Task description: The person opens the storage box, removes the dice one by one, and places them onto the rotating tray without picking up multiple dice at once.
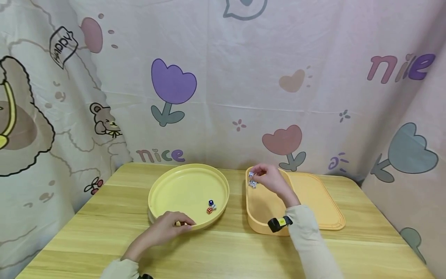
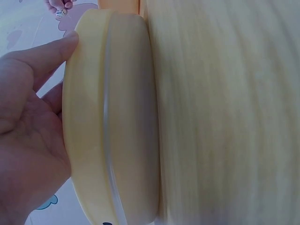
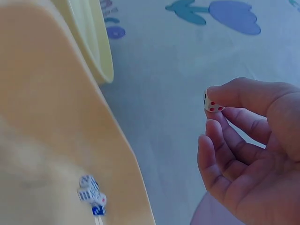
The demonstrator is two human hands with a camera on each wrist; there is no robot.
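In the head view, my left hand is at the near edge of a round yellow tray, its thumb and fingers gripping the rim. The left wrist view has the tray's side wall up close beside that palm. Three dice lie inside on the right: a dark blue die, a red die and a pale die. Above an orange box, my right hand pinches a white die with red and dark dots between thumb and fingertip. Several white and blue dice are clustered in that box.
A flat orange lid lies to the box's right, partly behind it. All of these rest on a wooden table. Behind hangs a printed curtain, which also runs along both sides.
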